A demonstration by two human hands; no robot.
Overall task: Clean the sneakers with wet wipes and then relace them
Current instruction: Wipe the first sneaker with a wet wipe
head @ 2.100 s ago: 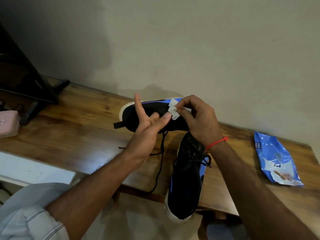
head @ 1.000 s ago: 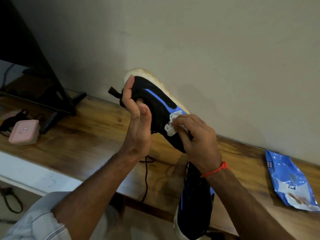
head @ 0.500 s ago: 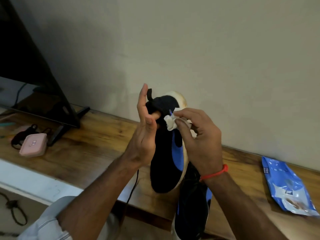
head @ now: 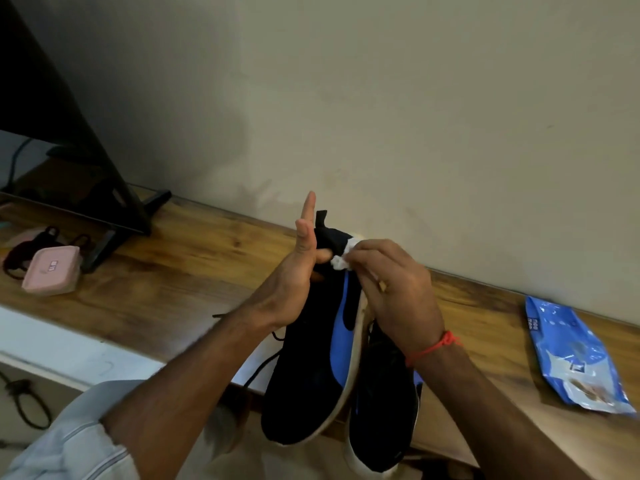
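I hold a black sneaker (head: 311, 375) with a blue stripe and white sole upright above the table edge, heel up and toe down. My left hand (head: 291, 282) grips it at the heel, thumb hooked into the collar and forefinger pointing straight up. My right hand (head: 398, 292) pinches a crumpled white wet wipe (head: 341, 263) against the heel beside the pull tab. The second black sneaker (head: 384, 410) lies on the wooden table (head: 173, 271), partly hidden behind the held one. A loose black lace (head: 256, 372) hangs below my left wrist.
A blue pack of wet wipes (head: 575, 355) lies on the table at the right. At the left stand a pink case (head: 52, 273) with dark cords and a black screen on its stand (head: 104, 216). A wall runs close behind the table.
The sneaker was lifted off the table and turned from lying on its side to heel up, toe down. My right hand with the wipe moved up to the heel.
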